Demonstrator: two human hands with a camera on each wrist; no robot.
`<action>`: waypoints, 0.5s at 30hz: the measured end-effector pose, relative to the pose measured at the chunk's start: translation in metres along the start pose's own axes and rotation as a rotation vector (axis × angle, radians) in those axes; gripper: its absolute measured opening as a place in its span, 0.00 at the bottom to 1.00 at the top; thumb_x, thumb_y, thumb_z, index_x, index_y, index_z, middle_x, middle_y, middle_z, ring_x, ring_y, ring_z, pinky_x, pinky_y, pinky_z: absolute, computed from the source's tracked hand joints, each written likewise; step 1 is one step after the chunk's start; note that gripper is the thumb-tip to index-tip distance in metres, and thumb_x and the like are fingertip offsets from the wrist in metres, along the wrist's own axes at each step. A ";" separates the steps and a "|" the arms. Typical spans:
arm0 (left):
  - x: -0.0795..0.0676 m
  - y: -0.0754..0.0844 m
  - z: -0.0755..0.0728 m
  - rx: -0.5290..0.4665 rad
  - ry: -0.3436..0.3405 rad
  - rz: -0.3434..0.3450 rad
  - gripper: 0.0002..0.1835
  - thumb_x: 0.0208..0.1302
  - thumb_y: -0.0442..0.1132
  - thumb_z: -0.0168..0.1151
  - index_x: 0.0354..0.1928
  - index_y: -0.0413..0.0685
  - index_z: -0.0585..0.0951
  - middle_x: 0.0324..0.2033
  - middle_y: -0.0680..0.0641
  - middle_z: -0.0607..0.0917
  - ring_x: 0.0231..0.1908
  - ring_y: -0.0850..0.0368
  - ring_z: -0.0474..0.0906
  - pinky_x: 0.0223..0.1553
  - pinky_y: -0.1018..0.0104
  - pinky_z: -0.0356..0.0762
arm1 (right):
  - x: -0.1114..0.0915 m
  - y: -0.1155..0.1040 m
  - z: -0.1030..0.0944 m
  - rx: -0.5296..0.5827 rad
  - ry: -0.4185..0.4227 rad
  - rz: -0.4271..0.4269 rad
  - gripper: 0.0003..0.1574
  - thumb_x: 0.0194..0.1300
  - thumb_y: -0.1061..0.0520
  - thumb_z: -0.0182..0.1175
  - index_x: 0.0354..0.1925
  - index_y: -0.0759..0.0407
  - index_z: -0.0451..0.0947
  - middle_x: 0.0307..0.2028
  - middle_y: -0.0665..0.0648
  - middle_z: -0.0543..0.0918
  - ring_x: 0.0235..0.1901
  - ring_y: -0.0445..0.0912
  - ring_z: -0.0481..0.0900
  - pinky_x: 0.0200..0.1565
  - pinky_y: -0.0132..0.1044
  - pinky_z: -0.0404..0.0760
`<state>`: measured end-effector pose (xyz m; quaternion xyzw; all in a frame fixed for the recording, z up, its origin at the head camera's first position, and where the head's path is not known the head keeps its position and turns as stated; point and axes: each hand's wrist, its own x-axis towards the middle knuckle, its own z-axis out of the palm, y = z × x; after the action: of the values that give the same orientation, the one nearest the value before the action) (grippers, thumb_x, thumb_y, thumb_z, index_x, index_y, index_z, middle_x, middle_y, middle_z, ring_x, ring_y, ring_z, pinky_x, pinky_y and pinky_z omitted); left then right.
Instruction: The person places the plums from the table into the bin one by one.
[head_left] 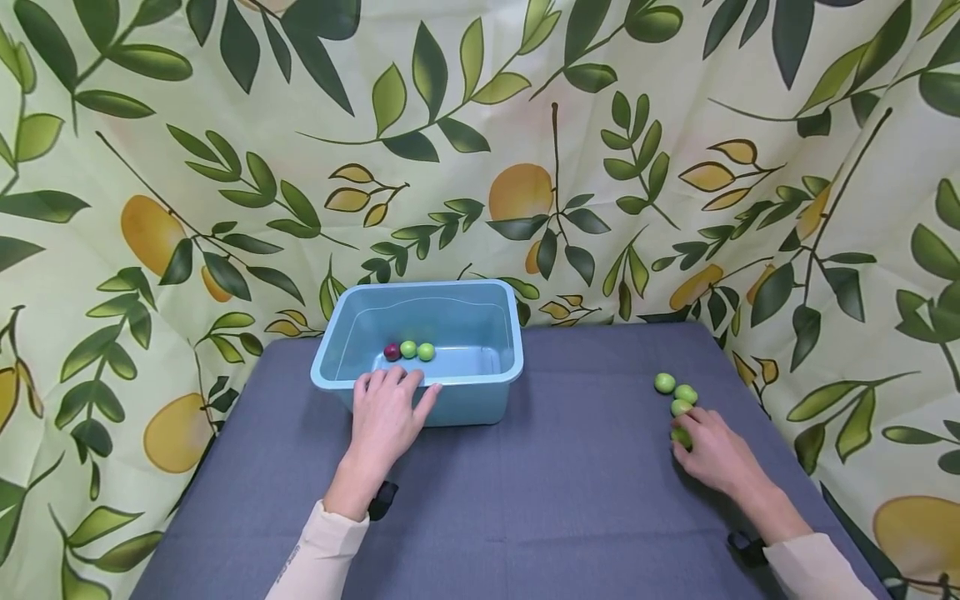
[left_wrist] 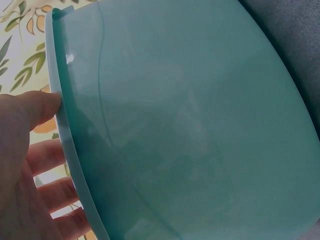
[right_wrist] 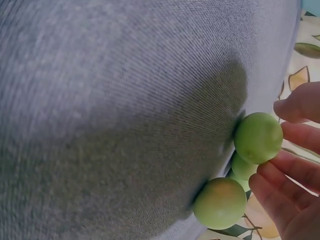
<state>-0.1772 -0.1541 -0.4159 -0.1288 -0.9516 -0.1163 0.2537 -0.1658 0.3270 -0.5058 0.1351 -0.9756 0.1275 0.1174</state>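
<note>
My left hand (head_left: 386, 412) holds the front rim of a light blue plastic bin (head_left: 468, 404). In the left wrist view the thumb (left_wrist: 47, 106) lies at the rim's outer edge, while the fingertips go out of sight behind the bin wall (left_wrist: 190, 120). Inside the bin sit a dark red fruit (head_left: 392, 352) and two small round green fruits (head_left: 417, 350). Over on the right, my right hand (head_left: 716, 454) reaches around a green fruit (right_wrist: 258, 138), fingertips right at it and the thumb spread slightly off. Another green fruit (right_wrist: 220, 203) lies just below those fingers.
More green fruits (head_left: 664, 383) lie in a loose row beyond the right hand. A grey-blue cloth (head_left: 555, 483) covers the table. Leaf-patterned fabric (head_left: 600, 242) hangs behind the bin and along the sides.
</note>
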 end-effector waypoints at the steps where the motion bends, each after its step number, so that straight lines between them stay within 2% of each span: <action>1: 0.000 0.000 0.000 -0.001 0.001 -0.001 0.20 0.68 0.54 0.66 0.49 0.45 0.87 0.42 0.41 0.86 0.45 0.40 0.78 0.57 0.39 0.68 | 0.001 0.000 0.001 -0.001 -0.001 -0.003 0.14 0.55 0.63 0.69 0.42 0.67 0.83 0.44 0.66 0.81 0.43 0.63 0.77 0.37 0.60 0.79; 15: 0.000 -0.001 0.000 0.004 0.008 0.006 0.19 0.68 0.53 0.66 0.48 0.46 0.87 0.41 0.42 0.86 0.44 0.40 0.78 0.57 0.39 0.68 | 0.004 -0.001 0.008 0.021 -0.023 0.010 0.14 0.53 0.67 0.68 0.42 0.67 0.83 0.43 0.64 0.80 0.42 0.61 0.76 0.37 0.59 0.79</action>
<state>-0.1774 -0.1548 -0.4156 -0.1307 -0.9503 -0.1143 0.2583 -0.1706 0.3231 -0.5118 0.1330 -0.9761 0.1367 0.1040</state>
